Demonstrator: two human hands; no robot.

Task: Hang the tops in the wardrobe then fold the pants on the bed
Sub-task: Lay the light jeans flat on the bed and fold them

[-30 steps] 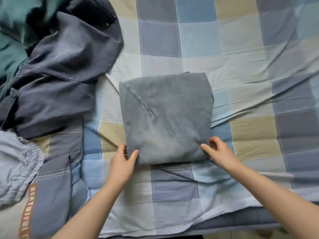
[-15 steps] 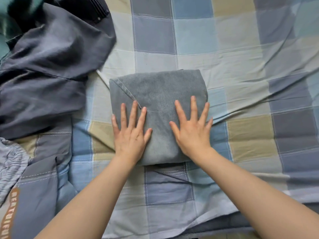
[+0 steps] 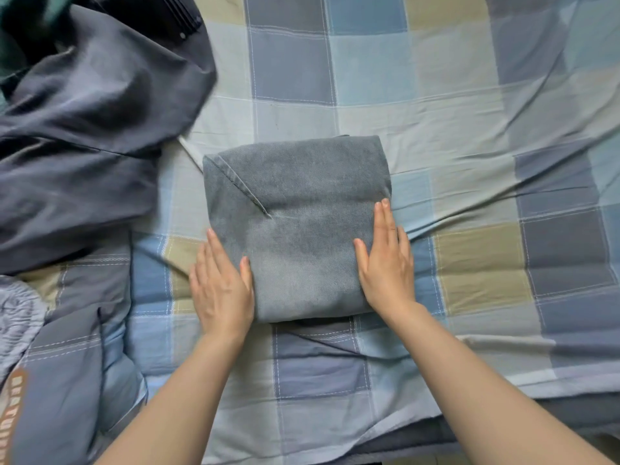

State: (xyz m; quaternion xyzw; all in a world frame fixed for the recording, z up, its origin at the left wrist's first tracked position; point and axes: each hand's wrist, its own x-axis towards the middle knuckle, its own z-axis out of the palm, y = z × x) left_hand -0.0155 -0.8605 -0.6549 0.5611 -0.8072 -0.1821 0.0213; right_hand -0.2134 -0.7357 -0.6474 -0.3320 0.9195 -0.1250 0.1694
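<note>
On the bed (image 3: 469,122), left hand (image 3: 219,286) and right hand (image 3: 385,260) press flat, fingers straight, against folded jeans (image 3: 298,213).

I see the jeans (image 3: 297,226), grey-blue denim, folded into a thick, near-square bundle lying flat on the checked bed (image 3: 436,112), near its front edge. A diagonal seam runs from the bundle's upper-left corner toward its middle. More pants (image 3: 87,135), dark grey and unfolded, lie crumpled in a heap to the left, apart from the jeans.
</note>
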